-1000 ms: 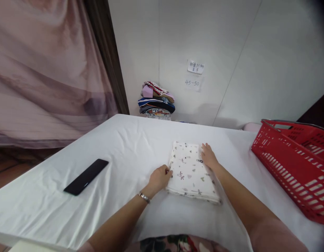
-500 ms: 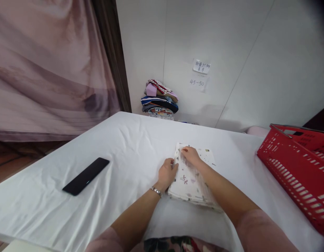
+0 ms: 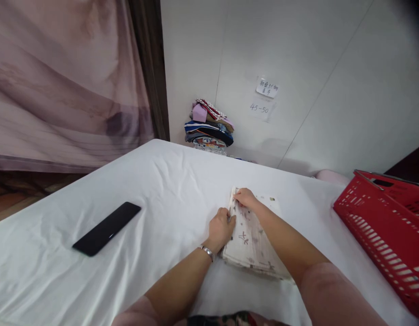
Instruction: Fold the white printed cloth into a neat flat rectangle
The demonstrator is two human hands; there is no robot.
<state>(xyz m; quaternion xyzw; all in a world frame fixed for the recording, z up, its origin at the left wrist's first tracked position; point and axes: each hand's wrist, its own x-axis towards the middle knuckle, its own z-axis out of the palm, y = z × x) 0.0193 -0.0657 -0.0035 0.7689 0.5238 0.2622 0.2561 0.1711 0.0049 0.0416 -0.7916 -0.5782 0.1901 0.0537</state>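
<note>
A folded white cloth [image 3: 245, 244] with small printed motifs lies in several layers on the white-covered table [image 3: 169, 203]. My left hand [image 3: 221, 228], with a metal bracelet at the wrist, grips the cloth's left edge between thumb and fingers. Farther up that same edge, my right hand [image 3: 246, 198] pinches the cloth near its far left corner. The right forearm crosses over the cloth's right side and hides part of it.
A black flat slab like a phone [image 3: 107, 228] lies to the left. At the right stands a red plastic basket [image 3: 379, 226]. Folded fabrics [image 3: 209, 124] are stacked beyond the far edge, by a wall with paper notes [image 3: 264, 99]. A pink curtain [image 3: 67, 81] hangs at left.
My right hand has closed on the cloth's far left edge, which now stands slightly raised. The left hand stays at the left edge. The view has shifted slightly.
</note>
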